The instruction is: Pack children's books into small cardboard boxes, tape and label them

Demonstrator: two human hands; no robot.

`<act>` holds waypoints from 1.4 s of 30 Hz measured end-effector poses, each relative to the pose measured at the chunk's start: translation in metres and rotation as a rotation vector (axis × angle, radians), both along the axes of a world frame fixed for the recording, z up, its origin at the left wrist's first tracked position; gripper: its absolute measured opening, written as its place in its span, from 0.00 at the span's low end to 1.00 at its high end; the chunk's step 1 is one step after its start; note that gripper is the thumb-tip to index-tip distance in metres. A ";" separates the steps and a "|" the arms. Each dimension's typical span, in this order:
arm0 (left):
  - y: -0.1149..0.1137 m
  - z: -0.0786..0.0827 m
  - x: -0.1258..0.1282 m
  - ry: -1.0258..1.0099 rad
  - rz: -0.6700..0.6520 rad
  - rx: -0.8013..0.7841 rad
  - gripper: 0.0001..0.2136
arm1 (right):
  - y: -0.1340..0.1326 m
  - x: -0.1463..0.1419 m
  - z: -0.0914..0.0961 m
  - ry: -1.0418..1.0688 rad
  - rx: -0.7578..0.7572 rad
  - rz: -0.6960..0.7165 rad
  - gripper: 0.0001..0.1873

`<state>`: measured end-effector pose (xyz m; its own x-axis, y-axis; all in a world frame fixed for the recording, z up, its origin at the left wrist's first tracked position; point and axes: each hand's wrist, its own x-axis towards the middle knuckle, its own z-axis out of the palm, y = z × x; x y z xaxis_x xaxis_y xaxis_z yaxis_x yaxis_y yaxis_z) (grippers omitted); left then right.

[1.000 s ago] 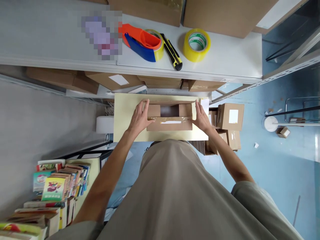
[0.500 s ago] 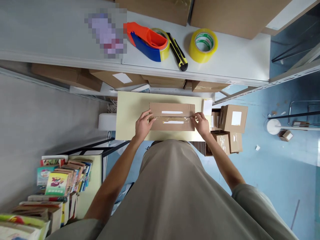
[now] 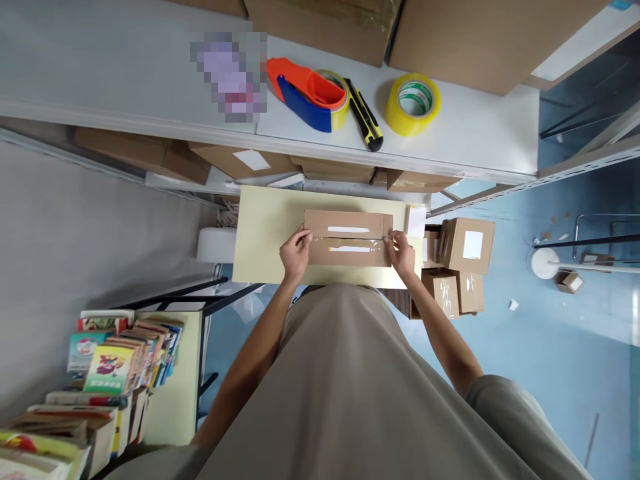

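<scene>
A flat brown cardboard box [image 3: 320, 257] lies on the pale yellow tabletop [image 3: 265, 230] in front of me. Its lengthwise seam runs left to right, with a white strip on each side and shiny clear tape along the near half. My left hand [image 3: 296, 255] pinches the box's left end near the seam, fingers closed. At the opposite end, my right hand [image 3: 401, 255] grips the right edge with thumb and fingers. Some fingertips are hidden against the cardboard.
On the shelf above lie an orange-and-blue tape dispenser [image 3: 303, 93], a utility knife [image 3: 364, 115] and a yellow tape roll [image 3: 413, 105]. Stacked cartons [image 3: 467, 247] stand right of the table. Books [image 3: 115, 360] fill a surface at lower left.
My left hand's fingers have drawn together at the box's left end. My right hand stays at the right end. The whole view has shifted slightly, with the shelf items appearing lower.
</scene>
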<state>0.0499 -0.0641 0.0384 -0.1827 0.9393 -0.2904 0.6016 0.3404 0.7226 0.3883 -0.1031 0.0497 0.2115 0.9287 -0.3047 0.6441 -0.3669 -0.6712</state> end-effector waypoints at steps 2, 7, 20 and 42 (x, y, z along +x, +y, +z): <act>0.001 -0.004 -0.003 -0.017 -0.003 0.010 0.18 | -0.001 -0.004 -0.002 -0.041 -0.009 -0.015 0.19; 0.000 -0.006 -0.019 -0.081 0.056 0.104 0.15 | -0.008 -0.015 -0.006 -0.085 0.055 -0.027 0.25; -0.011 -0.023 -0.055 -0.135 0.074 0.248 0.18 | -0.010 -0.043 -0.013 -0.128 0.040 0.047 0.24; 0.121 0.172 0.015 -0.129 0.036 0.711 0.08 | 0.291 -0.196 0.156 -0.546 0.459 0.485 0.26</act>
